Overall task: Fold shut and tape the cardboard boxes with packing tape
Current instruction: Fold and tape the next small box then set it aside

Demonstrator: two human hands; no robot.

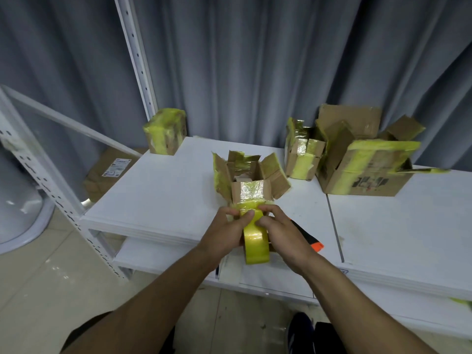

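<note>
A person's two bare hands meet over a white table point(158, 190), both holding a roll of yellow packing tape point(256, 247). The left hand point(224, 232) is curled round the roll's left side with its thumb pressed on the top of the tape. The right hand point(281, 232) is curled against the roll's right side, its fingertips pinching the tape near the top.

Just beyond the fingertips, touching the tape, stands a small cardboard box point(251, 189). Its four flaps stand open and carry old yellow tape. A pale shape shows inside; what it is cannot be told.

Beyond the right hand sits a second small box point(304, 159), its flaps partly raised and its contents hidden. Beside that is a larger box point(367, 175) with open flaps and a dark inside, nothing visible in it.

Far beyond the left hand, at the table's back corner, is a taped box point(165, 132), fully closed and wrapped in yellow tape.

An orange and black tool point(313, 241) lies on the table, partly under the right hand.
</note>
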